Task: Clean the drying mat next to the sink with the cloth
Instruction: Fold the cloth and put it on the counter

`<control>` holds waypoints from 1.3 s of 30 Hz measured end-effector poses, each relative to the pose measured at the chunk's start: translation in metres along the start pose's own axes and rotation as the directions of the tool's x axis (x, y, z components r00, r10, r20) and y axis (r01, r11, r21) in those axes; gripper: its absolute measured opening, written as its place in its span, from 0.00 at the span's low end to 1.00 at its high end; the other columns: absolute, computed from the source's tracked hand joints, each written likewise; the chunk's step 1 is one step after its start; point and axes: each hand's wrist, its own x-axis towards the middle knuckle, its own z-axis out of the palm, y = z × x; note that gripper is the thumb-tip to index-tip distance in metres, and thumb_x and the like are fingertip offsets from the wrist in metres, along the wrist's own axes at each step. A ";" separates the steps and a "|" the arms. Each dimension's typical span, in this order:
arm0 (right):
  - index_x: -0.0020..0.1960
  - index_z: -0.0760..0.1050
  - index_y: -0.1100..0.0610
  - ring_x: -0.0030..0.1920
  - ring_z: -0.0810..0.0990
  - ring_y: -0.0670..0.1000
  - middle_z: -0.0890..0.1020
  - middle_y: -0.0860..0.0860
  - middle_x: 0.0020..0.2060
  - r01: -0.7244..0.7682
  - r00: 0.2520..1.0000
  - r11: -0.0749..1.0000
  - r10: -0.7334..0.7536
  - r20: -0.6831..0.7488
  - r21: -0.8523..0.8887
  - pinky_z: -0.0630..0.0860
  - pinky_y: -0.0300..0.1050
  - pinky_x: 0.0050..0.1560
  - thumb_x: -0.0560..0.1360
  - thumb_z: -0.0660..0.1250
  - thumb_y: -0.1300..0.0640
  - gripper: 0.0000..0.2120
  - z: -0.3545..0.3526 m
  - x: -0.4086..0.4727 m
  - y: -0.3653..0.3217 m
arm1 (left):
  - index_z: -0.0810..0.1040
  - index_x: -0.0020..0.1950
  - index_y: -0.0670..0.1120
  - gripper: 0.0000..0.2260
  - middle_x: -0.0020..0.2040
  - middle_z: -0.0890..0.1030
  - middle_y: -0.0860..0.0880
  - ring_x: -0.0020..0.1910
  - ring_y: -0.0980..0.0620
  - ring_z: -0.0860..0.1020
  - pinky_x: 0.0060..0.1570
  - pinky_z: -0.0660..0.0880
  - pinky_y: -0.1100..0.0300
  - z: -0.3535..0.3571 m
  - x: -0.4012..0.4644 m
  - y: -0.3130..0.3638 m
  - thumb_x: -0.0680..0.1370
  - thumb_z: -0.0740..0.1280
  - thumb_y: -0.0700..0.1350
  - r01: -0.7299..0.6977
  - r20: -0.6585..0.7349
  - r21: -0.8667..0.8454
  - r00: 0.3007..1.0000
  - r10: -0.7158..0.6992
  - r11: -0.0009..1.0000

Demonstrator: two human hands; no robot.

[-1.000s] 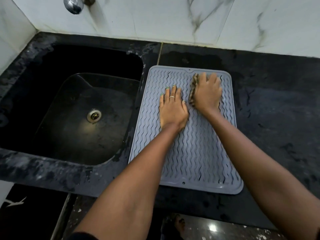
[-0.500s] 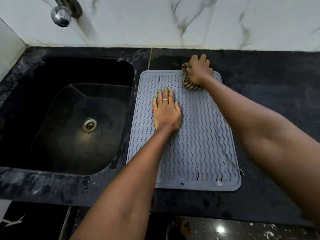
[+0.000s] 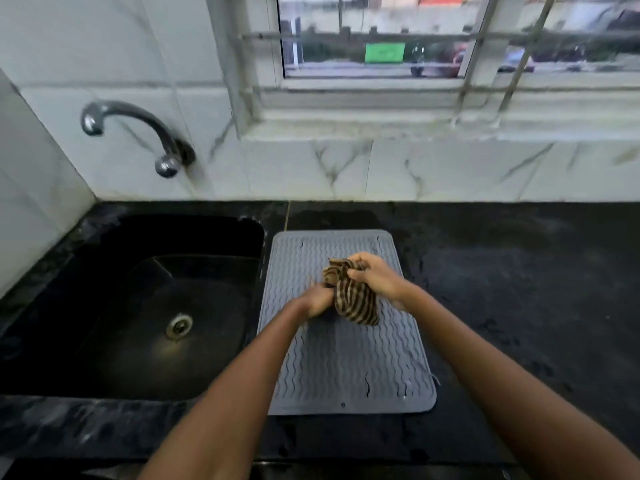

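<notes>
A grey ribbed drying mat (image 3: 346,358) lies on the black counter just right of the sink (image 3: 166,306). Above its upper half hangs a bunched brown-and-tan striped cloth (image 3: 353,299), lifted off the mat. My right hand (image 3: 377,277) grips the cloth's top from the right. My left hand (image 3: 320,301) holds its left side from below. Both hands are closed on the cloth, with the fingers partly hidden in its folds.
A chrome tap (image 3: 138,129) juts from the white marble-tiled wall above the sink. A barred window (image 3: 433,39) sits over the counter. Dark wet-looking counter (image 3: 519,289) stretches to the right of the mat.
My right hand lifted the cloth off the mat's far edge and pulled it back. My left hand left the mat and took hold of the cloth. The view tilted up.
</notes>
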 end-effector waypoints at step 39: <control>0.55 0.71 0.58 0.54 0.79 0.59 0.79 0.59 0.54 0.232 0.964 0.970 -0.240 -0.116 -0.074 0.77 0.60 0.56 0.66 0.77 0.61 0.22 -0.083 -0.104 -0.162 | 0.79 0.60 0.41 0.30 0.59 0.81 0.39 0.58 0.40 0.79 0.57 0.74 0.48 -0.092 -0.147 0.126 0.75 0.60 0.66 -0.187 0.003 -0.624 0.970 0.241 0.759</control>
